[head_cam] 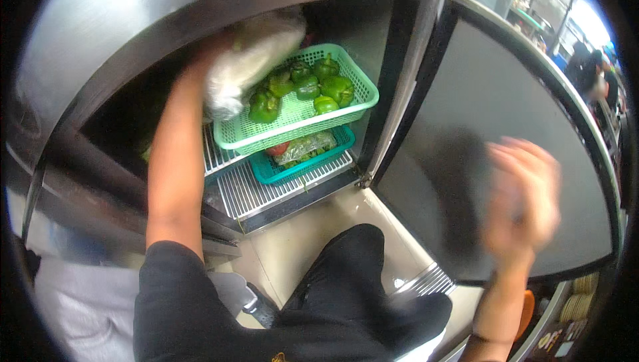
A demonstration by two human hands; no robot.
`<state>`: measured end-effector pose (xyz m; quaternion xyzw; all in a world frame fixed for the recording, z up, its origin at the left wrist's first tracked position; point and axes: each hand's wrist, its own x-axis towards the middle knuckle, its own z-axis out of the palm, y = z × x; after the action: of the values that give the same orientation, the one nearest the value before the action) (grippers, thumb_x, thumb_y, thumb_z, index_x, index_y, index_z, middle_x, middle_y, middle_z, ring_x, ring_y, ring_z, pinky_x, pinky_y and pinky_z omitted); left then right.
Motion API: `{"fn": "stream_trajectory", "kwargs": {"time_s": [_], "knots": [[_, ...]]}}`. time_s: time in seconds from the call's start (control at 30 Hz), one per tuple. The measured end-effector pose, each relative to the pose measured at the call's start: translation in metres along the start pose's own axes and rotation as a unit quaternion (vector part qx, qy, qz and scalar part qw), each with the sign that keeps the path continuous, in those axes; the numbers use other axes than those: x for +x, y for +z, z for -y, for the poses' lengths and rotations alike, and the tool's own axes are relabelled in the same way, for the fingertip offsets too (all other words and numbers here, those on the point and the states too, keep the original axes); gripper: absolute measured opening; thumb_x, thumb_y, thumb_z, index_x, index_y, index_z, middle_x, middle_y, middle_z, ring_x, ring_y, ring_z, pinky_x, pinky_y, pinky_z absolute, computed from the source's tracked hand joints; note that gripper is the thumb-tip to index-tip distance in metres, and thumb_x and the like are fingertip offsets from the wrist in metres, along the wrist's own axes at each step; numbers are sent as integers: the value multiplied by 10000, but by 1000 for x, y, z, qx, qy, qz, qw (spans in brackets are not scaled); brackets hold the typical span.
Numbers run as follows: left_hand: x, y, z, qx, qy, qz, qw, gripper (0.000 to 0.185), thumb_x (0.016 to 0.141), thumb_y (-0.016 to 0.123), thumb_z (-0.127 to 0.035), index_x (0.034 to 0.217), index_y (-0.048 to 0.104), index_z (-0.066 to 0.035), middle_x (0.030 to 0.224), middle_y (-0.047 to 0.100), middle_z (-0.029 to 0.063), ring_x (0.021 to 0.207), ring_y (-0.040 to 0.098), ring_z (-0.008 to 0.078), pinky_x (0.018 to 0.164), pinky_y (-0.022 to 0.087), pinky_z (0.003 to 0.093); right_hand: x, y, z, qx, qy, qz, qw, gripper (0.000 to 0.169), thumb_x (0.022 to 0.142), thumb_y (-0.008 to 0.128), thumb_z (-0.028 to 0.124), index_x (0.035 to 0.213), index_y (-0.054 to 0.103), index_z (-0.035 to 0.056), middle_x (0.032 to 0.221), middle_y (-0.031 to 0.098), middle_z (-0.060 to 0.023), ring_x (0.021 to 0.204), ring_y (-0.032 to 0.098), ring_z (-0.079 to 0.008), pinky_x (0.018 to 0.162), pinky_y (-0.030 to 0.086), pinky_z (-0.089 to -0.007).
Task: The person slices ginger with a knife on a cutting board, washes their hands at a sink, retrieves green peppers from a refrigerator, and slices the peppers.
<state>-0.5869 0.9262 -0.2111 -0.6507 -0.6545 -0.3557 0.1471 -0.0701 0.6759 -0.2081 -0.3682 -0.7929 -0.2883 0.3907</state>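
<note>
My left hand (212,55) is deep in the refrigerator, blurred and in shadow, at a white plastic bag (249,62); its fingers are hidden, so I cannot tell whether it grips the bag. The bag overlaps the left end of a light green plastic basket (294,130) holding several green bell peppers (338,90). Below, a teal basket (272,181) holds a plastic-wrapped bundle of greens (312,147) and something red. My right hand (524,192), motion-blurred, is raised in front of the open refrigerator door, fingers bent; nothing can be made out in it.
The refrigerator door (504,87) stands open at the right. Wire shelves (239,187) carry the baskets. A floor drain grate (429,282) lies near my knees. A person in grey trousers (90,307) is close at my left; people are far off at the upper right. Stacked plates (579,297) sit lower right.
</note>
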Motion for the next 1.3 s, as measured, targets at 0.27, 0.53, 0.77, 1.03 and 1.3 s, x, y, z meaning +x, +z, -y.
{"fn": "stream_trajectory", "kwargs": {"time_s": [0.27,0.53,0.77,1.03,1.3], "knots": [[29,-10,17,-44,23,1,999,577,1030,515,-436,1471,506,-63,1540,451,226,1433,421,385,1167,369,478,98,227,20,258,157,263,916,343,839,610,12,1167,699,-35,1111,681,-318,1079,664,-451,944,539,-457],[30,12,15,-25,23,-7,999,554,1032,515,-415,1453,519,-55,1510,473,233,1407,441,396,1151,382,476,149,351,-7,207,258,244,912,370,824,682,159,1100,707,-86,1197,664,-331,1136,657,-449,968,539,-489],[25,28,-10,-27,40,-15,999,534,1034,515,-396,1438,530,-47,1484,493,239,1384,458,405,1137,395,475,139,406,1,64,189,418,886,693,825,688,249,1376,502,-127,1421,536,-336,1356,506,-445,1121,440,-471],[13,31,-6,-26,30,-12,999,511,1036,514,-374,1420,543,-39,1454,515,247,1358,477,416,1121,409,473,171,355,-4,198,186,482,833,801,779,822,474,1235,612,-151,1348,586,-330,1223,629,-362,997,549,-431],[17,23,-7,-31,37,-12,999,489,1037,514,-353,1402,556,-30,1424,537,254,1332,497,427,1105,423,472,159,312,-15,514,376,335,694,784,896,750,546,1251,607,-138,1063,722,-198,965,716,-223,900,610,-290]]}}
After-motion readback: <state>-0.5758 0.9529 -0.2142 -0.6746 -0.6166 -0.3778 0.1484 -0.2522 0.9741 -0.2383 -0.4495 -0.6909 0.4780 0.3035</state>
